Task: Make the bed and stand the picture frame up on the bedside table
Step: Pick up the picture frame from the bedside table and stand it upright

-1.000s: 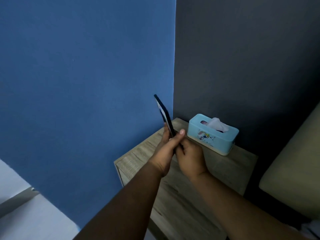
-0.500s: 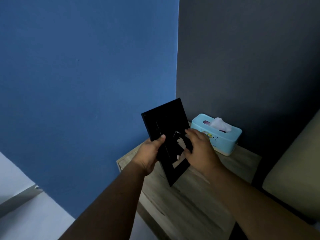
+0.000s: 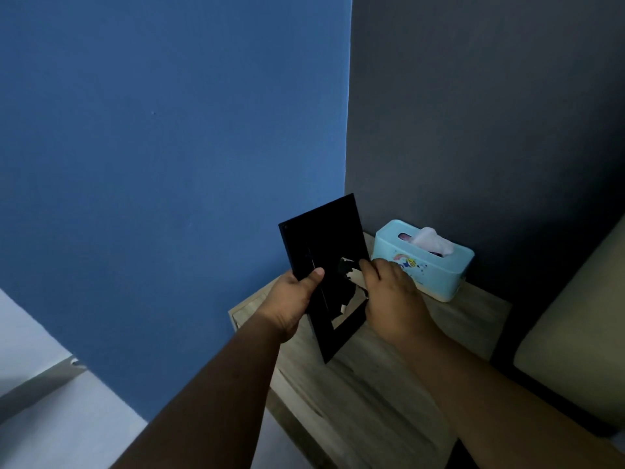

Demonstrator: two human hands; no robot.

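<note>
Head view, looking down into a wall corner. Holding one picture frame (image 3: 321, 242) in the air over the counter (image 3: 446, 336), dark back facing the camera, tilted, lowest corner pointing down at the wood; contact there impossible to tell. Gripping the frame's left edge with the left hand (image 3: 291, 306), thumb pressing on the back. Clamping the right edge with the right hand (image 3: 392, 299), fingers curling at a pale flap (image 3: 353, 282) on the back. Judging the frame light and stiff, likely glass-fronted and so fragile, smooth enough for slipping. Judging the two side edges the safest hold, not the thin flap. Counting: one picture frame, two hands, one counter, one blue tissue box (image 3: 436, 269) standing at the back of the counter, just beside the right hand.
</note>
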